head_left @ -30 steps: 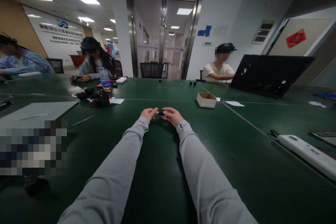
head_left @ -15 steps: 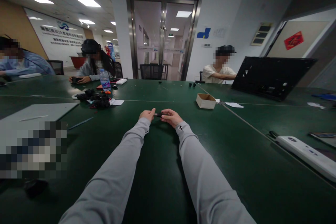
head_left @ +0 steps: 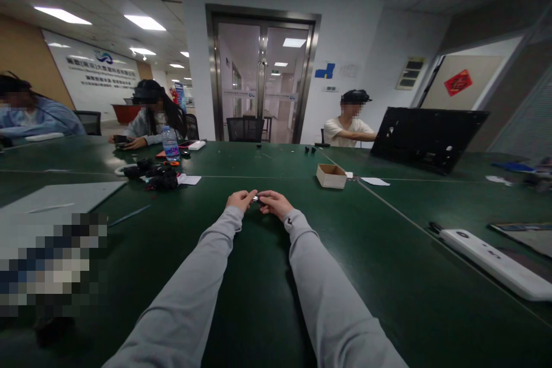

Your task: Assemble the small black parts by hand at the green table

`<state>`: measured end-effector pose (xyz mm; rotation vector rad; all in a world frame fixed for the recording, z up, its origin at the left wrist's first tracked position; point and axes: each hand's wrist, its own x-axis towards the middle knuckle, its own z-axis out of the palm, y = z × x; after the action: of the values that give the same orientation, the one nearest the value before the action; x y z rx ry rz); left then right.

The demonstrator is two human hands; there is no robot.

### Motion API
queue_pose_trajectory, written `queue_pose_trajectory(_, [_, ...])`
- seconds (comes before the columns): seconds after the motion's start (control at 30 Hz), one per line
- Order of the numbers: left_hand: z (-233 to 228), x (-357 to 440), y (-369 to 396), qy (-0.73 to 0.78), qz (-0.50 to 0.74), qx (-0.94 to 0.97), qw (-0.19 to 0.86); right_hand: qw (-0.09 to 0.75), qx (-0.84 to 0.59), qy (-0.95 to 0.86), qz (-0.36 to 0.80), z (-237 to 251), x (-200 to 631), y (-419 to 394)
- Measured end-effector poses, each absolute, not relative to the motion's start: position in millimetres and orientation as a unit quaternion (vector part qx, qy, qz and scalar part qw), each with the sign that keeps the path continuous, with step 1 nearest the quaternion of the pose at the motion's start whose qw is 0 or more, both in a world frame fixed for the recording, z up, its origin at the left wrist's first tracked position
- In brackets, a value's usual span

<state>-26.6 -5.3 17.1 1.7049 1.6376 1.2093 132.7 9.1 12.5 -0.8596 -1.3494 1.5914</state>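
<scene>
While the head view is looking across the smooth green tabletop (head_left: 267, 293), the left hand (head_left: 240, 201) is pinching one end of a small, dark, shiny object (head_left: 257, 199), fingertips nearly meeting, and the right hand (head_left: 276, 203) is gripping its other end with curled fingers. The piece is sitting between both hands. Soft grey sleeves (head_left: 185, 282) are stretching behind. Green surface is spreading rightward toward a straight-walled, open-topped box (head_left: 330, 180), and a pale seam (head_left: 405, 217) is slanting past it.

The head view looks forward, down over the table (head_left: 259, 264).
</scene>
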Motion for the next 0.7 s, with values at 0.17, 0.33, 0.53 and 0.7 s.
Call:
queue_pose_trajectory(0.17, [21, -24, -9, 0.592, 0.432, 0.634, 0.247, 0.378, -0.348, -0.608, 0.604, 12, 130, 11])
queue_pose_trajectory(0.33, [16, -26, -5, 0.59, 0.418, 0.639, 0.262, 0.365, -0.356, -0.632, 0.584, 13, 129, 11])
queue_pose_trajectory(0.53, [10, -26, -3, 0.564, 0.428, 0.658, 0.257, 0.39, -0.36, -0.612, 0.587, 12, 128, 12])
queue_pose_trajectory(0.7, [12, -25, -5, 0.586, 0.419, 0.639, 0.269, 0.41, -0.351, -0.581, 0.61, 11, 129, 12])
